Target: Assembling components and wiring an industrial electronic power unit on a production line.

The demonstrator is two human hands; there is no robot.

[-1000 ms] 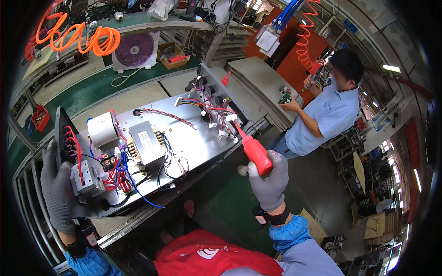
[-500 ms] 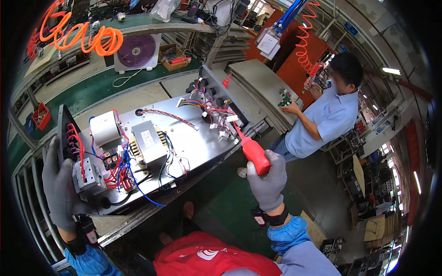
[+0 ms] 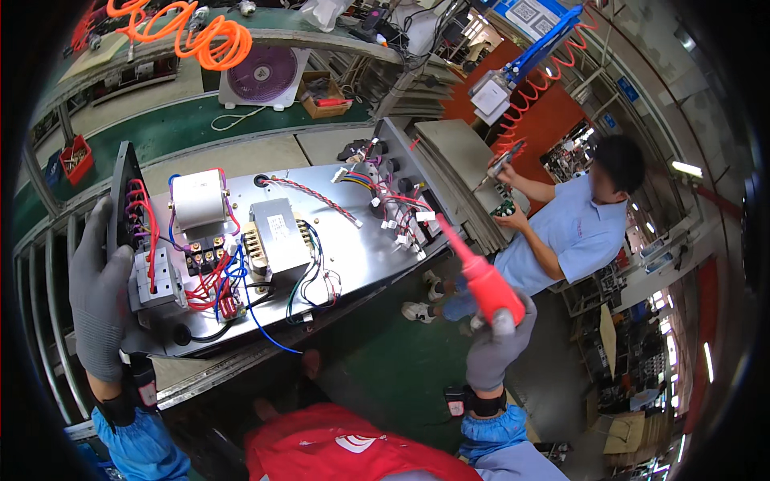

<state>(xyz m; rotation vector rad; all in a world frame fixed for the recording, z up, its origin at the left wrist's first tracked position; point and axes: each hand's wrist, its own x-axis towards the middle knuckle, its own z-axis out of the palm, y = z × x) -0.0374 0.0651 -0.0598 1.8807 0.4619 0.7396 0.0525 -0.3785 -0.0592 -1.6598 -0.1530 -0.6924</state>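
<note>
My left hand (image 3: pixel 100 297), in a grey glove, grips the left end panel (image 3: pixel 122 188) of a metal chassis (image 3: pixel 345 284), thumb on the near side. My right hand (image 3: pixel 499 345), gloved too, is closed around a red squeeze bottle (image 3: pixel 488 290). Its long thin nozzle points up and left, its tip by the chassis's right end, near white connectors (image 3: pixel 425 216) on loose wires; whether it touches them I cannot tell. On the chassis sit a transformer (image 3: pixel 279 236), a white cylinder (image 3: pixel 198 199), a grey terminal block (image 3: pixel 156 279) and bundled red and blue wires (image 3: pixel 228 280).
A co-worker (image 3: pixel 577 220) on the right holds a green circuit board (image 3: pixel 505 200) and a tool. Beyond the chassis stand a purple fan (image 3: pixel 261 74) and a cardboard box (image 3: pixel 325 96). An orange coiled hose (image 3: pixel 216 44) hangs above; a red bin (image 3: pixel 76 159) is at far left.
My right hand has drawn the bottle right and slightly nearer to me. The left hand keeps its grip. My view has shifted, and the co-worker's tool now shows above the board.
</note>
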